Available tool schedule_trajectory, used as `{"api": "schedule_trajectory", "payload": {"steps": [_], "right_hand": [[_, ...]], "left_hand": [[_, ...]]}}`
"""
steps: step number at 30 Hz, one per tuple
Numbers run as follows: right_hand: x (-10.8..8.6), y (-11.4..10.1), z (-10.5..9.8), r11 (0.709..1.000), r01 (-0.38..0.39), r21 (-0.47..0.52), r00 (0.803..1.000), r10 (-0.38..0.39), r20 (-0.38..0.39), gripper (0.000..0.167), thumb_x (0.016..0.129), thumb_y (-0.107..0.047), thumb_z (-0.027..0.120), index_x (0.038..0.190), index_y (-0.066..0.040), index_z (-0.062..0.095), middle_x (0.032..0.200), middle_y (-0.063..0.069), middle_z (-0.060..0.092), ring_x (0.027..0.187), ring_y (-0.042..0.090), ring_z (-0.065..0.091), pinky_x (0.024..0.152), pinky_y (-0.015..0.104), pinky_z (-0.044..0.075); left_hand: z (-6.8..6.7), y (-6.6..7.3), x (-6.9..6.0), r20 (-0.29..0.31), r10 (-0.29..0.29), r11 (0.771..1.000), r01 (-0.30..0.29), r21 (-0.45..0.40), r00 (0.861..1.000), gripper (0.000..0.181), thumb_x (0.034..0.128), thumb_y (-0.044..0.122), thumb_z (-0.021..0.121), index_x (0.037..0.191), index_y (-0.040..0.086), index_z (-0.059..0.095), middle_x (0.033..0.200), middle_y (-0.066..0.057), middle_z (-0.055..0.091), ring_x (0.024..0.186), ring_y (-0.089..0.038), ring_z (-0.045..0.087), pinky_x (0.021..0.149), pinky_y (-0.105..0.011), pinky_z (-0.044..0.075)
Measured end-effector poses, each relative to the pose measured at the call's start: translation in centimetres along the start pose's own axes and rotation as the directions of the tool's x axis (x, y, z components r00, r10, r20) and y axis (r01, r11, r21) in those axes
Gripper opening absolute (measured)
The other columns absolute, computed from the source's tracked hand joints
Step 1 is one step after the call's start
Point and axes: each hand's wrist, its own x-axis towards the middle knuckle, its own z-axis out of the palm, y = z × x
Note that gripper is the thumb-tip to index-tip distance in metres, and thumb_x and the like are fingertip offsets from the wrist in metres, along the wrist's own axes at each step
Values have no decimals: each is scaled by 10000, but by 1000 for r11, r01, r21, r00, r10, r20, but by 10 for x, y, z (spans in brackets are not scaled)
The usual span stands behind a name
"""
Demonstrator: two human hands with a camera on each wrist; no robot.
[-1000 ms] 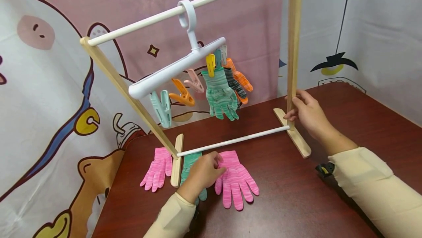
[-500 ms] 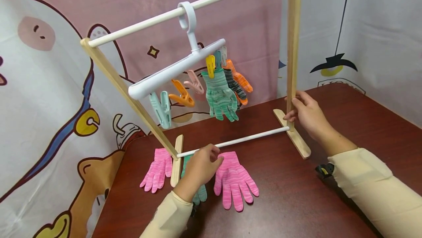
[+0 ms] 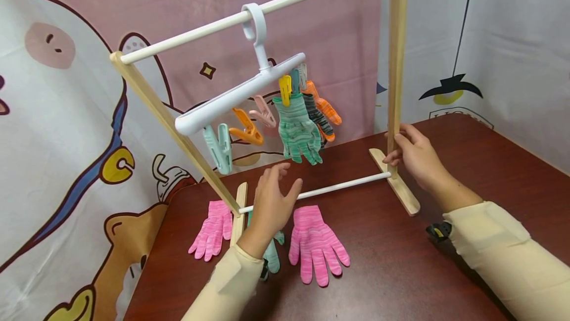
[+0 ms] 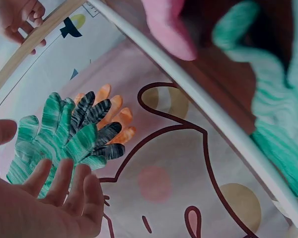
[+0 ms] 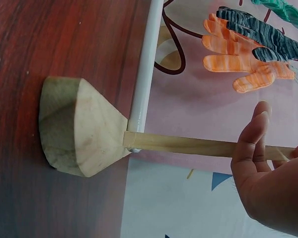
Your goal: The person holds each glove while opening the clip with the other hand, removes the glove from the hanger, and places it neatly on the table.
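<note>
Hung gloves (image 3: pixel 296 128): green, black, orange were clipped
Tabletop gloves (image 3: pixel 317 247): pink, green were left
Left hand (image 3: pixel 271 205): empty, fingers (image 4: pixel 62 181) were relaxed
Right hand (image 3: pixel 416 158): post (image 3: pixel 396 64) was gripped

A bare right hand (image 5: pixel 275 173) grips a slim, pale wooden post (image 5: pixel 188 145). The post joins a thick, round-ended wooden foot (image 5: pixel 79 129) on the glossy red-brown table (image 5: pixel 20 124), overlapping the table's edge in sight. A smooth white rod (image 5: pixel 148 69) meets the post and runs along that edge. Beyond it, before a pink-and-white printed cloth (image 5: pixel 198 109), are an orange striped knitted glove (image 5: pixel 223 63), an overlapping black-and-grey mottled knitted glove (image 5: pixel 268 37) and part of a green knitted glove (image 5: pixel 290 14).
</note>
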Motion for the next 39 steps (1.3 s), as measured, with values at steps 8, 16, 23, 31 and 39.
{"api": "schedule_trajectory", "payload": {"steps": [8,16,23,31,39], "right_hand": [[-1,-1,0,1000,-7,22,1000,7,2,222,1092,-231,343,1247,-207,500,1050,-31,546,669,73,669,620,208,535],[2,0,-1,1000,-6,-16,1000,6,-2,221,1096,-223,317,1241,-231,484,1063,-39,519,672,61,667,620,209,536],[3,0,-1,999,-16,-49,1000,17,3,252,1100,-229,299,1280,-186,469,1069,-28,509,689,62,670,639,223,542],[2,-2,1,998,-16,-64,1000,15,-10,259,1098,-254,309,1278,-171,477,1043,-43,540,684,59,667,640,222,544],[2,-1,1,999,-24,-47,1000,23,-12,294,1098,-238,313,1325,-116,454,1020,-73,558,677,62,665,628,220,539]], "left_hand": [[2,12,21,-88,19,996,-27,-82,996,579,951,363,673,1432,121,460,1308,-144,548,1228,-271,512,1019,-548,390],[6,23,42,-169,44,995,-59,-83,985,659,930,366,703,1466,117,410,1384,-164,496,1236,-299,498,1008,-530,405],[4,29,61,-202,58,994,-75,-76,978,772,916,394,711,1513,76,341,1448,-175,457,1312,-335,469,1077,-530,388],[3,33,75,-164,-13,993,-7,-122,986,936,915,475,688,1598,106,165,1569,-146,355,1443,-311,369,1158,-572,311],[6,38,83,-108,-85,981,65,-182,990,1013,895,535,679,1613,138,86,1635,-136,256,1511,-308,256,1173,-651,219]]}}
